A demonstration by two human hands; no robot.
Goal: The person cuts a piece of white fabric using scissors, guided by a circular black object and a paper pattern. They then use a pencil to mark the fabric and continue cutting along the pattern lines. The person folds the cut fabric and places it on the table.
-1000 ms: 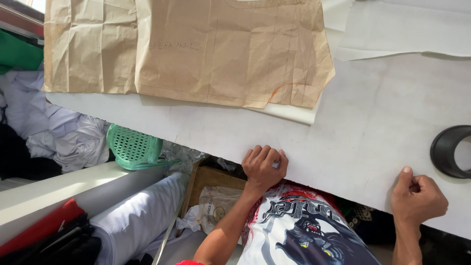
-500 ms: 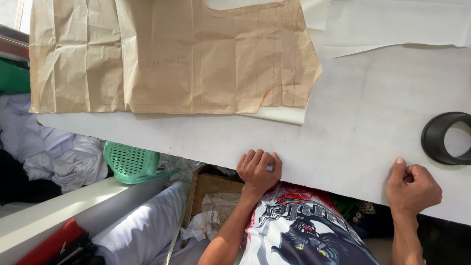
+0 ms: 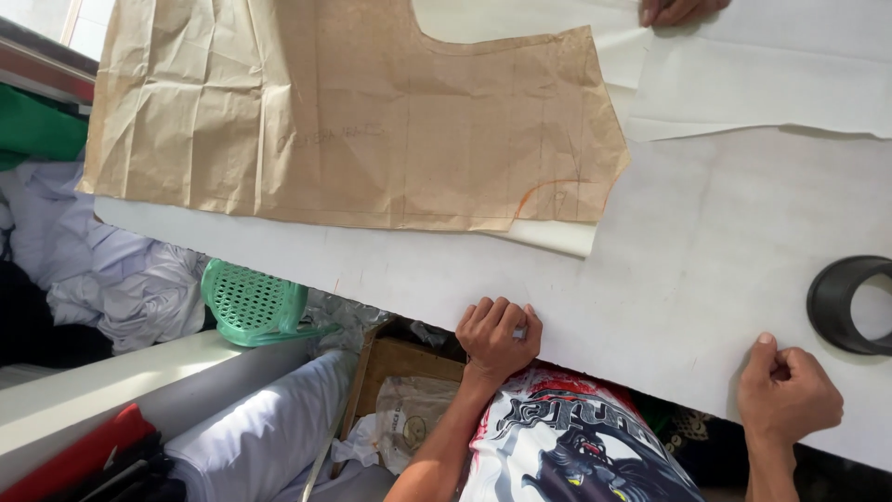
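A white fabric sheet [image 3: 706,242] covers the table, its near edge hanging toward me. My left hand [image 3: 497,336] curls over that edge, fingers closed on the cloth, with a small pale object pinched by the thumb. Farther right, my right hand [image 3: 788,395] grips the same edge in a fist. A creased brown paper pattern [image 3: 353,121] with a curved neckline cut lies flat on the cloth beyond my left hand, a white layer showing under its lower right corner.
A black ring-shaped object [image 3: 850,305] rests on the cloth at the right. Another person's fingers [image 3: 678,9] touch the fabric at the top edge. Below the table sit a green plastic basket [image 3: 255,302], piled white cloth [image 3: 111,279], a cardboard box [image 3: 400,372].
The view has tilted so more of the table's far side shows, including the pattern's neckline and the other person's fingers. Both my hands stay on the fabric edge.
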